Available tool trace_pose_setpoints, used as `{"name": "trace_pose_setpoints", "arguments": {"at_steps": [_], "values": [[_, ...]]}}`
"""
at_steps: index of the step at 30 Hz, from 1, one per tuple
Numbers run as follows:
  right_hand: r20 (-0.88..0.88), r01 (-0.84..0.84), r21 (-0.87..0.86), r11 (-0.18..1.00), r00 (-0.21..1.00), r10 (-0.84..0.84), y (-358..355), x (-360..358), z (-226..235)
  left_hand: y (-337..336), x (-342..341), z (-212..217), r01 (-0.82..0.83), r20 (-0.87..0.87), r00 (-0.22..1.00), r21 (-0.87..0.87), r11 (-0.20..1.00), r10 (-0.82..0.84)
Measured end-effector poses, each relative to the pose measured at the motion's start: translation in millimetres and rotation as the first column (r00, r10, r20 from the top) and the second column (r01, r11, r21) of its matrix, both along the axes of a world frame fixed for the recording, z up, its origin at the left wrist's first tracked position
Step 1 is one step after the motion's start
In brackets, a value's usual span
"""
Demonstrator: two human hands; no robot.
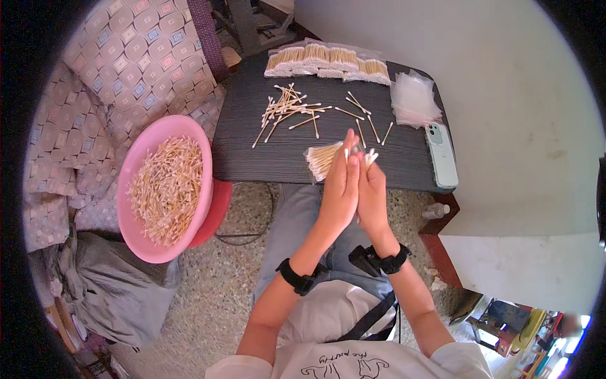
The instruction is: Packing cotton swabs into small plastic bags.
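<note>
My left hand (339, 192) and my right hand (372, 196) are pressed palm to palm over the near edge of the black table (246, 148). Between them they hold cotton swabs (371, 155), whose white tips poke out past the fingers; the sticks are mostly hidden. Against the left hand's outer side lies a clear bag filled with cotton swabs (322, 161). Loose cotton swabs (284, 108) are scattered in a pile beyond, and several more lie singly to the right of it.
Filled swab packets (328, 60) line the table's far edge. Empty clear bags (415, 100) and a pale green phone (442, 156) lie along the right side, by the wall. A pink basin (128, 202) heaped with swabs stands left of the table. A small bottle (435, 211) is on the floor.
</note>
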State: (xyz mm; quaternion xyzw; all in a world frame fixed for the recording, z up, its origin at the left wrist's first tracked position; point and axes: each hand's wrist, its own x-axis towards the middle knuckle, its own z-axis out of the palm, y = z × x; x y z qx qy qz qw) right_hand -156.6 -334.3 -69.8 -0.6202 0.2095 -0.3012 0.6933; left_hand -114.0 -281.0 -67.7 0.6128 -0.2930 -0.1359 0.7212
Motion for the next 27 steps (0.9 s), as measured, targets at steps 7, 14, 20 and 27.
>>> {"name": "trace_pose_setpoints", "arguments": {"at_steps": [7, 14, 20, 27], "values": [[-0.042, -0.046, 0.021, 0.999, 0.998, 0.047, -2, -12, 3, 8, 5, 7, 0.047, 0.290, 0.952, 0.167, 0.985, -0.095], [0.023, -0.056, 0.182, 0.982, 0.998, 0.053, -43, -21, 15, 13, 8, -1, 0.067, 0.202, 0.975, 0.117, 0.991, -0.090], [0.099, 0.018, -0.086, 0.996, 0.995, -0.009, -80, -17, 7, 13, 7, -6, 0.072, 0.168, 0.982, 0.112, 0.991, -0.090], [0.218, 0.190, -0.089, 0.978, 0.962, -0.167, -107, 5, -10, 10, 1, -6, 0.024, 0.249, 0.967, 0.083, 0.996, -0.044]]}}
